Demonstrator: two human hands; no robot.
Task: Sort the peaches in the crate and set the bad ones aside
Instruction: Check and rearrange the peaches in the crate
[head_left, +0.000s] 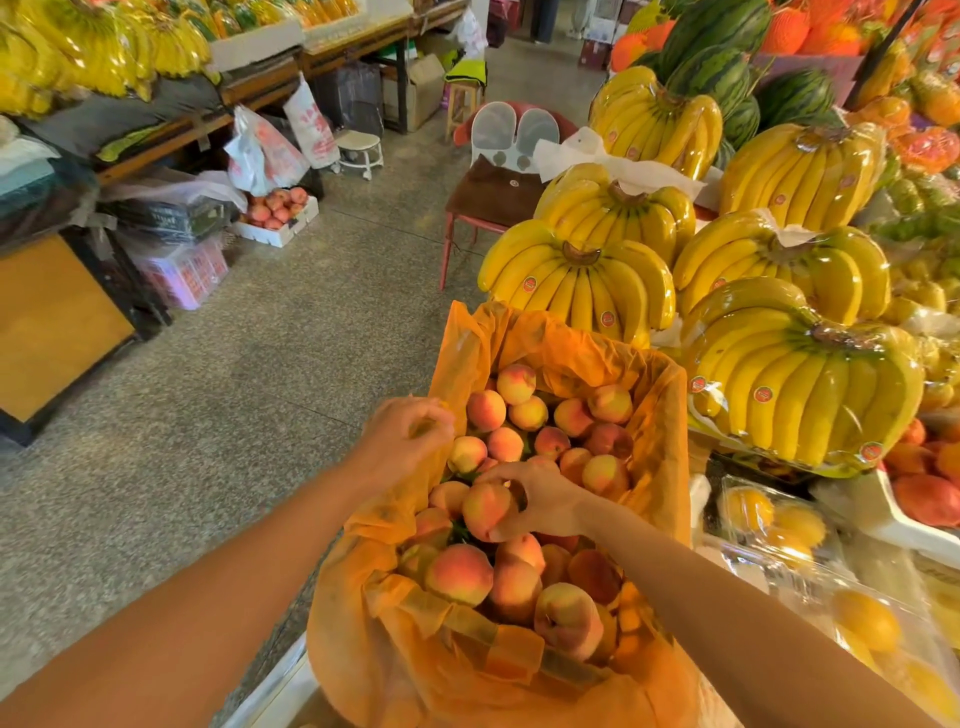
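A crate lined with an orange plastic bag (457, 353) stands in front of me, filled with several pink-and-yellow peaches (524, 413). My right hand (540, 493) reaches into the middle of the crate, and its fingers and thumb curl round one peach (485, 509), which sits just above the pile. My left hand (405, 436) is at the crate's left rim, fingers bent, pinching the edge of the orange liner. Peaches under my right wrist are partly hidden.
Wrapped banana bunches (582, 280) are stacked to the right of the crate, with watermelons (711, 67) behind. Packed yellow fruit (774, 519) lies at the lower right. A red chair (488, 202) stands beyond. A white box of red fruit (275, 213) rests on the speckled floor (260, 395) at left.
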